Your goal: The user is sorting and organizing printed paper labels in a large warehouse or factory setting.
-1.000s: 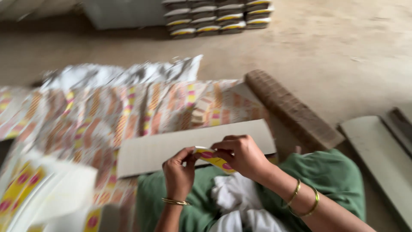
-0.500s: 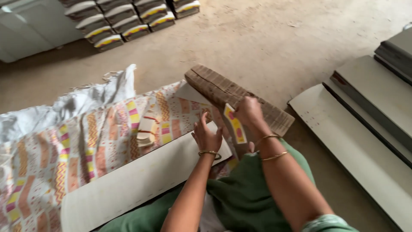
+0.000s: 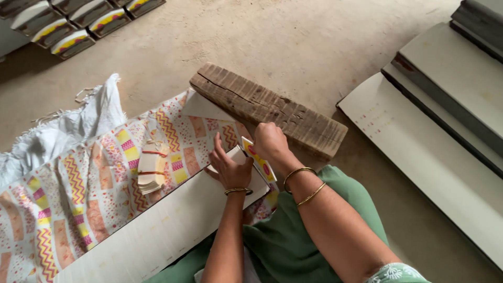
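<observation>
Concrete floor; right hand clenched on printed card, left hand released, flat on white board.

Floor-level packaging workshop: bare concrete floor, stacked grey-white cardboard sheets, rows of bundled yellow-pink printed cartons, printed sheets spread out, worn wooden block.
</observation>
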